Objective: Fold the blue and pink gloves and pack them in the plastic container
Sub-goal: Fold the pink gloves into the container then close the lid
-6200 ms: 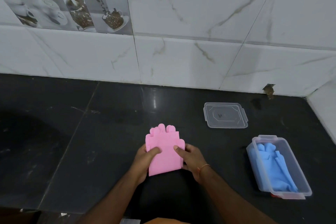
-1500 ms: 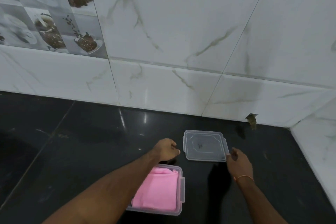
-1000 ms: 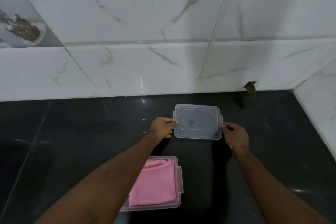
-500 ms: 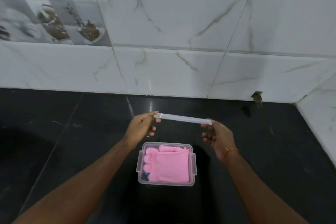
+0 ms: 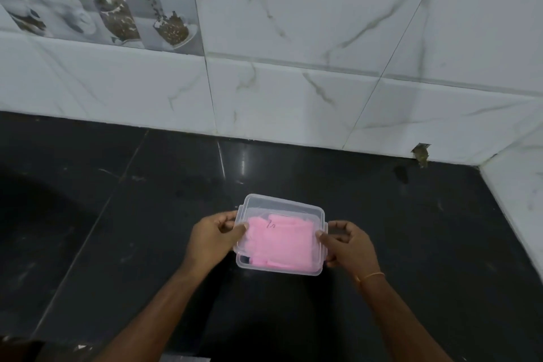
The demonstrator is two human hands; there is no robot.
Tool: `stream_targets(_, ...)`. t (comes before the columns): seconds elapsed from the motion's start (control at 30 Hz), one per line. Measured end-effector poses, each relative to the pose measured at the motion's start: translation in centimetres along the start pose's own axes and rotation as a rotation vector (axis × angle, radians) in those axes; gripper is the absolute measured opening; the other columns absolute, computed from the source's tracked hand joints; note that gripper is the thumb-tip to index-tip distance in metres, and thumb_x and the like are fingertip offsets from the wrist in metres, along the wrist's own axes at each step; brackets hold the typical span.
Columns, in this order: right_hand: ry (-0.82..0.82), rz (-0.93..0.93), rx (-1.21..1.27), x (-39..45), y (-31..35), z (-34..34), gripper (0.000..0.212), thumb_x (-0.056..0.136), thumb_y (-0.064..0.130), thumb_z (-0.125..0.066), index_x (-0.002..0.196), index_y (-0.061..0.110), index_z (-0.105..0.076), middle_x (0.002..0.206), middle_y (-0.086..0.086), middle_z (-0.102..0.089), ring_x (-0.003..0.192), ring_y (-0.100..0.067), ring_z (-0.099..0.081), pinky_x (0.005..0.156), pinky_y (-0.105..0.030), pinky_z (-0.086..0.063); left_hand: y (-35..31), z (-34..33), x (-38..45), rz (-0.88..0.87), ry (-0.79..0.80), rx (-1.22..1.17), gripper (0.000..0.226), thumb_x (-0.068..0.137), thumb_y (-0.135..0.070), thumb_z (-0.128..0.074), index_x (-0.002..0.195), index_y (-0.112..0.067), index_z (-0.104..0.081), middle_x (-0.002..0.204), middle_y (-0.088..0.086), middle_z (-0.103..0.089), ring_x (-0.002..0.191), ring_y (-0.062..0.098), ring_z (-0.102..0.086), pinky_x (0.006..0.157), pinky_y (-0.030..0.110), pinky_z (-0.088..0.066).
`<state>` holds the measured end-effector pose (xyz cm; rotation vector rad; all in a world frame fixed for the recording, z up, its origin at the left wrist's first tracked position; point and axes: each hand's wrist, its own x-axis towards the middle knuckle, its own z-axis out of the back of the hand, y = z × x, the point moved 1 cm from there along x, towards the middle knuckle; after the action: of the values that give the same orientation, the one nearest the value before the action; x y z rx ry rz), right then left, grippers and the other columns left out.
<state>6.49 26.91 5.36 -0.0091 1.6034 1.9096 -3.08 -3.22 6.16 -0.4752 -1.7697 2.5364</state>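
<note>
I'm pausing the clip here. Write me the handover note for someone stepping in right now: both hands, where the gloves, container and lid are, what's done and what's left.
Left hand: grips the left edge of the lid, thumb on top.
Right hand: grips the right edge the same way.
Plastic container: on the black counter, lid laid over it; whether it is snapped shut cannot be told.
Pink gloves: folded, inside, on top. Only a small dark patch shows at the front left corner beneath them; the blue gloves cannot be made out.
Done: folding, packing, lid placed.
Left: press the lid down along its edges until seated, then let go.
</note>
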Motion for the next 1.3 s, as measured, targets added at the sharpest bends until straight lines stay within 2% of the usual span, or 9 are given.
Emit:
stream_targets(0.2,-0.088,0.04,-0.234,-0.5,-2.0,-0.1,0.022,0.084,0.039,-0.086,0.102,0.029,-0.077,0.08,0.014,-0.079,0.07,-0.007,-0.076,0.062,-0.038,-0.067,1.8,-0.6,-1.8,0.019,-0.059,0.251,0.009,0.087,-0.036,-0.087,0.082,-0.04,-0.081,0.079,-0.027,-0.078,0.075,-0.006,-0.075,0.07,0.025,-0.062)
stream_targets(0.4,-0.118,0.046,-0.343,-0.4,-2.8,-0.6,0.027,0.084,0.042,-0.084,0.108,0.029,-0.078,0.087,0.014,-0.077,0.081,-0.006,-0.074,0.076,-0.043,-0.067,1.9,-0.9,-1.9,0.019,-0.091,0.378,0.013,0.086,-0.04,-0.087,0.088,-0.034,-0.076,0.081,-0.02,-0.076,0.075,-0.001,-0.073,0.065,0.018,-0.057)
stream_targets(0.5,-0.111,0.049,-0.349,-0.4,-2.8,-0.6,0.025,0.085,0.041,-0.084,0.106,0.03,-0.078,0.086,0.017,-0.076,0.081,-0.004,-0.073,0.078,-0.042,-0.067,2.6,-1.1,-2.0,0.142,-0.064,0.255,0.025,0.087,-0.037,-0.089,0.099,-0.031,-0.068,0.091,-0.01,-0.074,0.078,0.01,-0.076,0.063,0.031,-0.065)
stream_targets(0.63,-0.085,0.038,-0.341,-0.1,-2.3,-0.7,0.021,0.087,0.04,-0.083,0.105,0.03,-0.079,0.086,0.017,-0.076,0.078,-0.005,-0.074,0.074,-0.039,-0.067,3.3,-1.3,-1.8,0.339,0.004,0.032,0.02,0.092,-0.039,-0.085,0.099,-0.023,-0.075,0.097,-0.001,-0.081,0.086,0.018,-0.08,0.064,0.034,-0.069)
stream_targets(0.73,-0.077,-0.006,-0.294,0.1,-1.9,-0.8,0.018,0.091,0.038,-0.081,0.105,0.027,-0.079,0.088,0.013,-0.077,0.072,-0.01,-0.075,0.058,-0.03,-0.065,3.2,-1.5,-1.5,0.383,0.038,-0.047,0.023,0.093,-0.041,-0.083,0.099,-0.02,-0.077,0.097,0.0,-0.083,0.092,0.019,-0.081,0.066,0.032,-0.066)
stream_targets(0.97,-0.036,-0.062,-0.357,1.5,-0.8,-1.1,0.017,0.096,0.04,-0.074,0.094,0.024,-0.071,0.091,0.004,-0.075,0.074,-0.015,-0.074,0.051,-0.024,-0.06,3.3,-1.3,-0.6,0.414,0.05,-0.099,0.037,0.09,-0.052,-0.083,0.095,-0.017,-0.074,0.093,0.0,-0.083,0.092,0.021,-0.08,0.064,0.033,-0.063)
stream_targets(1.07,0.023,-0.148,-0.293,2.3,-1.1,-1.3,0.024,0.098,0.039,-0.072,0.094,0.016,-0.07,0.09,-0.006,-0.075,0.072,-0.023,-0.076,0.056,-0.036,-0.065,3.6,-1.5,-0.2,0.455,0.07,-0.137,0.038,0.089,-0.052,-0.084,0.093,-0.016,-0.071,0.096,0.001,-0.084,0.095,0.023,-0.08,0.067,0.036,-0.063)
stream_targets(1.17,0.053,-0.246,-0.146,2.7,-1.5,-1.1,0.03,0.096,0.039,-0.074,0.098,0.01,-0.07,0.095,-0.014,-0.075,0.081,-0.031,-0.077,0.065,-0.052,-0.067,3.6,-1.7,0.3,0.507,0.116,-0.206,0.038,0.089,-0.05,-0.085,0.108,-0.02,-0.071,0.11,0.0,-0.083,0.103,0.02,-0.079,0.08,0.041,-0.064)
stream_targets(1.3,0.066,-0.271,-0.113,3.0,-2.3,-1.5,0.033,0.096,0.045,-0.072,0.114,0.017,-0.067,0.117,-0.006,-0.07,0.107,-0.027,-0.068,0.079,-0.058,-0.065,3.7,-1.6,0.3,0.566,0.184,-0.264,0.054,0.095,-0.051,-0.079,0.138,-0.025,-0.06,0.121,-0.001,-0.08,0.108,0.021,-0.079,0.099,0.045,-0.061)
